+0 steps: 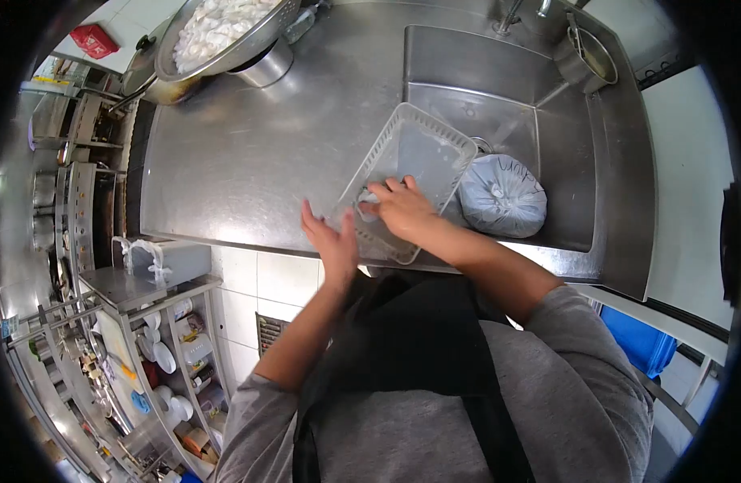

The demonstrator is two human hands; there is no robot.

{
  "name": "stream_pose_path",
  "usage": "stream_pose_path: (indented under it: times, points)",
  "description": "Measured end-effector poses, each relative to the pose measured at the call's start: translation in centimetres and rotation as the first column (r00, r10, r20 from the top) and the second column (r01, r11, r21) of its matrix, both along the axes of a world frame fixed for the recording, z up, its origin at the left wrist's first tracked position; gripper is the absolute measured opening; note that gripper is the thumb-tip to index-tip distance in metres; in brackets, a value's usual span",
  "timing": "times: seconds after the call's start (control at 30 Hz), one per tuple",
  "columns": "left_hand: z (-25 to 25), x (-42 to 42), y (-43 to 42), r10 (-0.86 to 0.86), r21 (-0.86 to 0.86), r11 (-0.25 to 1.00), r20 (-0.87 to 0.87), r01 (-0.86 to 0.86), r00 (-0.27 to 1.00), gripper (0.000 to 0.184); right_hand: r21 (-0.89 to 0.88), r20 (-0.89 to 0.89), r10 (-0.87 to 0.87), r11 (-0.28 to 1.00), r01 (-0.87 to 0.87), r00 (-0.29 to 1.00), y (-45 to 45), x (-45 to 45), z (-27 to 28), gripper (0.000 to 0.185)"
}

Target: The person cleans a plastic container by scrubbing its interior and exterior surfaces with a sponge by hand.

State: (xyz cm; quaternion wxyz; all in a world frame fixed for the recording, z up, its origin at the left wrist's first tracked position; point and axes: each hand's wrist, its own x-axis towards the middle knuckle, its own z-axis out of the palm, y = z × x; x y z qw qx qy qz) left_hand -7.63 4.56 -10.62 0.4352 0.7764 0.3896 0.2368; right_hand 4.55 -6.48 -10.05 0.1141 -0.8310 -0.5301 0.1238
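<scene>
A plastic basket (pixel 428 151) lies beneath the right hand (pixel 406 212), grip unclear, beside the spread-fingered left hand (pixel 332 241).

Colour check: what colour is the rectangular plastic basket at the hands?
The rectangular, slotted-rim plastic basket is translucent whitish; the head view shows it best.
</scene>
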Motion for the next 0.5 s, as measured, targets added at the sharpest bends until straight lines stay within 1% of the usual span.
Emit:
stream_pose_path:
  times: [0.03, 0.07, 0.1, 0.13, 0.17, 0.2, 0.23, 0.27, 0.3, 0.33, 0.37, 0.4, 0.43, 0.5]
  points:
    - [0.5, 0.7, 1.0, 0.011, -0.003, 1.000, -0.004, -0.011, 1.000, 0.078, -0.010, -0.011, 0.095, 0.995, -0.095, 0.995, -0.6, 0.4, 0.0, 0.035]
    - [0.9, 1.8, 2.3, -0.149, 0.140, 0.979, -0.023, 0.151, 0.989, 0.078, -0.017, -0.017, 0.190, 0.982, -0.190, 0.982, -1.0, 0.8, -0.1, 0.035]
    - [1.0, 2.7, 3.3, -0.300, 0.276, 0.911, -0.064, 0.306, 0.952, 0.078, -0.042, 0.003, 0.243, 0.969, -0.242, 0.970, -1.2, 1.0, -0.7, 0.033]
    - [0.8, 3.6, 3.8, -0.290, 0.278, 0.914, -0.062, 0.296, 0.955, 0.078, -0.042, 0.007, 0.253, 0.967, -0.252, 0.968, -1.4, 1.0, -0.7, 0.033]
    - [0.5, 4.6, 3.9, -0.405, 0.107, 0.904, -0.092, 0.414, 0.910, 0.074, -0.041, 0.022, 0.331, 0.943, -0.330, 0.944, -1.6, 1.2, -0.6, 0.032]
    - [-0.1, 5.3, 4.1, -0.521, -0.069, 0.853, -0.097, 0.517, 0.848, 0.071, -0.043, 0.037, 0.403, 0.915, -0.402, 0.914, -1.7, 1.2, 0.0, 0.032]
    - [-0.7, 5.6, 4.1, -0.575, -0.086, 0.817, -0.053, 0.569, 0.817, 0.067, -0.047, 0.042, 0.404, 0.914, -0.403, 0.914, -1.7, 1.0, 0.5, 0.032]
    - [-1.4, 5.5, 3.9, -0.577, -0.085, 0.816, -0.048, 0.572, 0.815, 0.067, -0.096, -0.026, 0.358, 0.928, -0.359, 0.933, -1.9, 0.6, 1.1, 0.031]
    - [-1.5, 5.2, 3.4, -0.584, -0.106, 0.804, 0.050, 0.586, 0.810, 0.066, -0.148, -0.095, 0.304, 0.937, -0.315, 0.948, -2.0, 0.0, 1.6, 0.030]
    - [-1.8, 4.8, 2.7, -0.583, -0.127, 0.790, 0.147, 0.600, 0.799, 0.065, -0.151, -0.096, 0.299, 0.938, -0.311, 0.949, -2.4, -1.1, 1.7, 0.030]
    - [-2.2, 4.1, 1.9, -0.584, -0.132, 0.788, 0.149, 0.602, 0.798, 0.065, -0.157, -0.088, 0.178, 0.969, -0.190, 0.980, -2.9, -2.5, 1.7, 0.030]
    - [-2.4, 3.4, 1.0, -0.524, -0.103, 0.839, 0.109, 0.534, 0.845, 0.064, -0.163, -0.078, 0.055, 0.984, -0.067, 0.995, -3.1, -3.2, 1.8, 0.030]
    - [-2.6, 2.9, 0.1, -0.459, -0.071, 0.883, 0.072, 0.464, 0.885, 0.063, -0.171, -0.079, 0.051, 0.983, -0.064, 0.996, -3.1, -3.2, 1.7, 0.030]
    - [-2.5, 2.3, -1.1, -0.442, -0.099, 0.888, 0.075, 0.448, 0.894, 0.063, -0.285, -0.046, 0.062, 0.956, -0.073, 0.997, -3.1, -3.3, 1.8, 0.031]
